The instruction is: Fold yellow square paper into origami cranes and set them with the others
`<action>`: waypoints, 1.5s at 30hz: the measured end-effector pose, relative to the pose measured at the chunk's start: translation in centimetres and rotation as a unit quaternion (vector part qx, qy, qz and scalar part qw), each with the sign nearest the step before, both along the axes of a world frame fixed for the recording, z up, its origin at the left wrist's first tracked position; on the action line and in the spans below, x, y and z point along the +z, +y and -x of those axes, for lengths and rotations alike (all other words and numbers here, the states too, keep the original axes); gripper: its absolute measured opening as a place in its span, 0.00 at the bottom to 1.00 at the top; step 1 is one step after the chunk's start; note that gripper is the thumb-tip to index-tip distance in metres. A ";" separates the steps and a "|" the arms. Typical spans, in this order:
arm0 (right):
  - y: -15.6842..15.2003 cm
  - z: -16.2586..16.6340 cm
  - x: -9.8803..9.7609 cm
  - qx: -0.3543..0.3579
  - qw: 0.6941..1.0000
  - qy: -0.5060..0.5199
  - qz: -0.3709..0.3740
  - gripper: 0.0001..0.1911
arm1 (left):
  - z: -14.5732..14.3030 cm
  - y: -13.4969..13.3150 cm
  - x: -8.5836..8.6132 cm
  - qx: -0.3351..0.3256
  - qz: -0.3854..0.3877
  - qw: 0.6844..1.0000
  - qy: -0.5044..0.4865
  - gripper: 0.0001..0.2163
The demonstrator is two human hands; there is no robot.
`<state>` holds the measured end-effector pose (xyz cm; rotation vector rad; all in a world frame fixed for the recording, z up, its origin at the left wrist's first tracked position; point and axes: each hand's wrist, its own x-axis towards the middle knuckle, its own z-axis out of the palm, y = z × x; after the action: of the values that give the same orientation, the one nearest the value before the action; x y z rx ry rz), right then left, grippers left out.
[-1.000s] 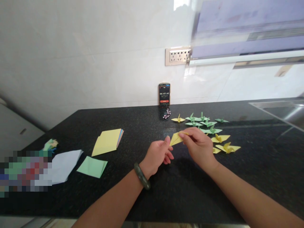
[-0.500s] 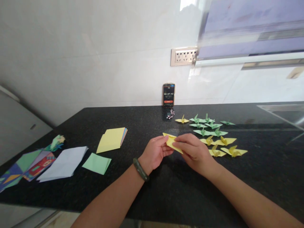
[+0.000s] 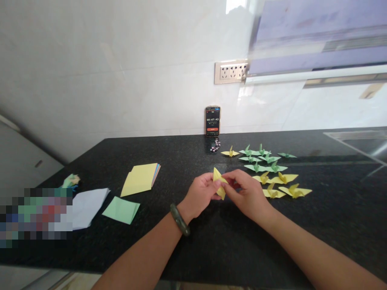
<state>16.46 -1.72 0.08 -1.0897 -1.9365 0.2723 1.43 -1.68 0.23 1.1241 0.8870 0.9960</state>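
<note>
A small piece of folded yellow paper (image 3: 220,184) is held up above the black countertop (image 3: 193,249), its narrow pointed shape turned nearly upright. My left hand (image 3: 202,195) grips its left side, thumb on the front face. From the right, my right hand (image 3: 249,193) pinches its edge between thumb and fingers. Some of my fingertips are hidden behind the paper. Just beyond my right hand lie several yellow paper cranes (image 3: 295,191), with several green paper cranes (image 3: 256,167) behind them.
To the left are a stack of yellow-topped paper (image 3: 140,179), green paper (image 3: 121,210) and white sheets (image 3: 90,207). A phone (image 3: 212,121) showing a timer leans on the wall, a beaded string (image 3: 215,146) before it. A sink (image 3: 363,147) edges the right side.
The yellow paper has turned from a slanting, flatter position to nearly upright. My right-hand fingers have shifted from lying over it to pinching its edge.
</note>
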 end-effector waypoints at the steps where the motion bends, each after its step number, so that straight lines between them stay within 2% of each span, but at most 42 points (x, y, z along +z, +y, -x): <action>1: 0.0 -0.1 0.0 -0.007 1.000 0.004 0.001 0.05 | 0.0 -0.1 0.0 -0.012 -0.010 1.000 -0.010 0.15; 4: 0.0 -0.2 0.1 -0.009 1.000 0.020 -0.001 0.07 | -0.1 -0.1 0.2 -0.034 -0.028 0.999 -0.026 0.18; 12: 0.1 0.1 -0.1 0.016 0.999 0.015 0.025 0.12 | -0.1 0.1 0.1 0.010 -0.056 0.997 0.050 0.16; 17: 0.1 0.1 -0.3 -0.029 0.998 0.043 0.039 0.10 | -0.2 0.1 0.3 0.032 -0.035 0.997 0.057 0.08; 23: 0.0 0.2 -0.3 -0.032 0.986 0.117 0.112 0.06 | -0.1 -0.1 0.2 0.011 0.035 0.999 0.000 0.11; 25: 0.1 0.1 -0.4 -0.036 0.990 0.107 0.082 0.06 | -0.1 -0.1 -0.1 0.008 0.049 0.998 -0.039 0.10; 29: 0.4 -0.4 -0.3 -0.030 0.998 0.010 -0.063 0.09 | -0.3 -0.1 -0.3 0.004 0.060 0.994 -0.093 0.10; 31: 0.6 -0.6 -0.3 -0.032 0.994 -0.025 -0.105 0.12 | -0.5 -0.1 -0.4 0.007 0.061 0.993 -0.102 0.10; 45: 0.6 -0.8 -0.3 -0.059 0.975 -0.118 -0.177 0.12 | -0.8 -0.3 -0.5 0.038 0.000 0.998 -0.052 0.12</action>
<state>17.23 -1.07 -0.22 -1.0260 -2.0180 -0.2734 2.21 -1.96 -0.29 1.0362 0.8518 1.1074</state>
